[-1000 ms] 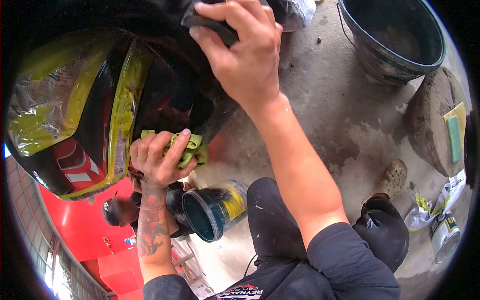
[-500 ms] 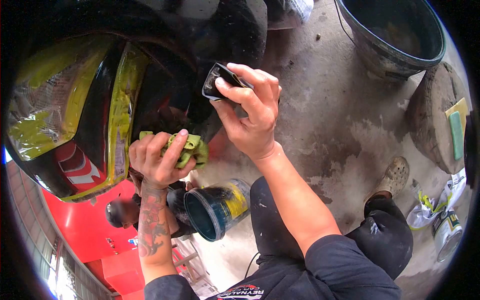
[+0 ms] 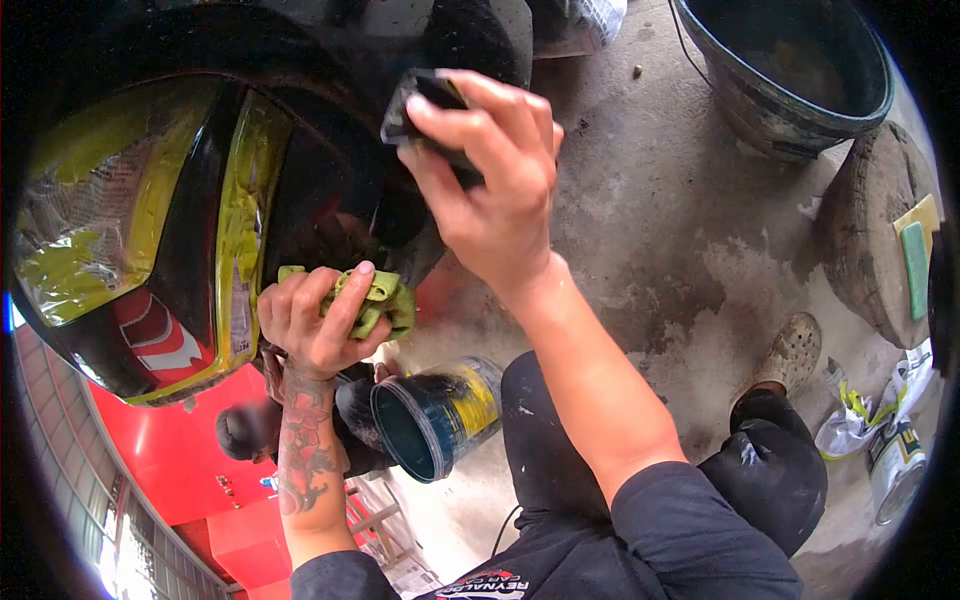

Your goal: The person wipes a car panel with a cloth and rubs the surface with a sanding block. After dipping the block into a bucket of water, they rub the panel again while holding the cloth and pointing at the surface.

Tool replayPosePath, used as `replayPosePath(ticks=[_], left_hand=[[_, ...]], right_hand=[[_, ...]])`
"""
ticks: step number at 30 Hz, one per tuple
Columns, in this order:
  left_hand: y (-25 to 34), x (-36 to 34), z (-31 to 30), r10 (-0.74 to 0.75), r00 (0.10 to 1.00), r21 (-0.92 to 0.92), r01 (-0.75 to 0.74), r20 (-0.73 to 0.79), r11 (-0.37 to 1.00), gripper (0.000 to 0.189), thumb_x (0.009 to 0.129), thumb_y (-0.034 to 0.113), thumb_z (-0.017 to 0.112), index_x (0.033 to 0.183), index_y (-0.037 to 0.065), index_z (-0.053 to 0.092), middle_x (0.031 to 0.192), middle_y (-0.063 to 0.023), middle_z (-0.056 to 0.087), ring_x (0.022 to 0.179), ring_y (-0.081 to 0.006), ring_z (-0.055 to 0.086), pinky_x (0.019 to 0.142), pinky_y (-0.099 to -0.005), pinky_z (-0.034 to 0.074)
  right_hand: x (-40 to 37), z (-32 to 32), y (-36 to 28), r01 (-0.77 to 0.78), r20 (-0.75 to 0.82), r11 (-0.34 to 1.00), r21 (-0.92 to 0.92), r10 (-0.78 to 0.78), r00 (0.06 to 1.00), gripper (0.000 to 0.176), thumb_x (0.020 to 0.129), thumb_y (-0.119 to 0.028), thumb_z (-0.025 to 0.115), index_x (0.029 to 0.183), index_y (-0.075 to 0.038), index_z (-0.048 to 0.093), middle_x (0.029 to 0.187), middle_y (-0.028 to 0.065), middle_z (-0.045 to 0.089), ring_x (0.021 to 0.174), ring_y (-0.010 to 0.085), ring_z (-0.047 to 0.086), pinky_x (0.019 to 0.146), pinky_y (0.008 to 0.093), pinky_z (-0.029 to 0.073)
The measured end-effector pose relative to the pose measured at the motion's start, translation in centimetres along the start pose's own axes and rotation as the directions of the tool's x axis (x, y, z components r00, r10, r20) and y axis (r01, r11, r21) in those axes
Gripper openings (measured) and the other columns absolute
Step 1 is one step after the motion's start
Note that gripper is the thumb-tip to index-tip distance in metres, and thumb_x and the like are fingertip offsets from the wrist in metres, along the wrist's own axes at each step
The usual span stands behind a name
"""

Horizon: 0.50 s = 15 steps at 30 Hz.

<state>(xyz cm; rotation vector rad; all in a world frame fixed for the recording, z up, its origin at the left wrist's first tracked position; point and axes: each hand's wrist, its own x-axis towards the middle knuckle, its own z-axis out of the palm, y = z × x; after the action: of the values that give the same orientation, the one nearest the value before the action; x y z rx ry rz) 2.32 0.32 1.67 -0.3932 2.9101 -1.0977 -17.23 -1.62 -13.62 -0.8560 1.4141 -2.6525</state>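
Note:
My right hand [image 3: 500, 185] pinches a black folded piece of sandpaper [image 3: 425, 95] between thumb and fingers, close to the dark curved panel of the car [image 3: 350, 40]. Slight motion blur softens that hand. Lower left, my left hand [image 3: 320, 315] is closed around a crumpled yellow-green cloth [image 3: 385, 300], beside the black bodywork. Left of it, the car's light [image 3: 110, 200] is masked with newspaper and yellow tape [image 3: 240, 230].
A large dark tub [image 3: 790, 70] stands at upper right, near a wooden stump [image 3: 870, 230] bearing a green pad [image 3: 913, 270]. A smaller bucket [image 3: 440, 410] sits below my hands, near a crouching person [image 3: 350, 420]. A can [image 3: 895, 470] is at far right.
My right hand has moved up and slightly left with the sandpaper. My left hand and the cloth stay in nearly the same place.

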Motion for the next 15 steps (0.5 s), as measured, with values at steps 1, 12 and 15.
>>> replayPosePath(ticks=[1,12,15], left_hand=[[0.0,0.0,0.0,-0.002,1.000,-0.001,0.002,-0.004,1.000,0.050,0.074,0.036,0.081,0.122,0.020,0.080,0.106,-0.0027,0.063,0.092,-0.0273,0.063,0.082,-0.0445,0.049],[-0.1,-0.3,0.2,0.003,1.000,0.005,-0.003,-0.012,1.000,0.050,0.074,0.037,0.082,0.121,0.020,0.081,0.105,-0.0032,0.064,0.093,-0.0280,0.063,0.082,-0.0443,0.049],[0.0,-0.1,0.2,-0.012,1.000,-0.005,0.012,-0.013,1.000,0.052,0.074,0.037,0.081,0.123,0.020,0.080,0.105,-0.0034,0.064,0.093,-0.0281,0.063,0.083,-0.0446,0.049]], right_hand=[[1.0,0.1,0.0,0.002,0.000,1.000,0.003,-0.002,1.000,0.033,0.076,-0.015,0.086,0.107,-0.019,0.077,0.122,0.0019,0.072,0.111,0.0264,0.062,0.096,0.0419,0.040],[2.1,0.3,0.6,0.041,0.000,0.999,0.000,-0.041,0.999,0.027,0.078,-0.017,0.085,0.104,-0.019,0.077,0.120,0.0009,0.072,0.113,0.0264,0.063,0.096,0.0446,0.040],[5.1,1.4,1.4,0.124,-0.007,0.992,-0.010,-0.124,0.992,0.028,0.076,-0.017,0.085,0.103,-0.020,0.077,0.117,0.0004,0.073,0.112,0.0268,0.064,0.095,0.0446,0.042]])
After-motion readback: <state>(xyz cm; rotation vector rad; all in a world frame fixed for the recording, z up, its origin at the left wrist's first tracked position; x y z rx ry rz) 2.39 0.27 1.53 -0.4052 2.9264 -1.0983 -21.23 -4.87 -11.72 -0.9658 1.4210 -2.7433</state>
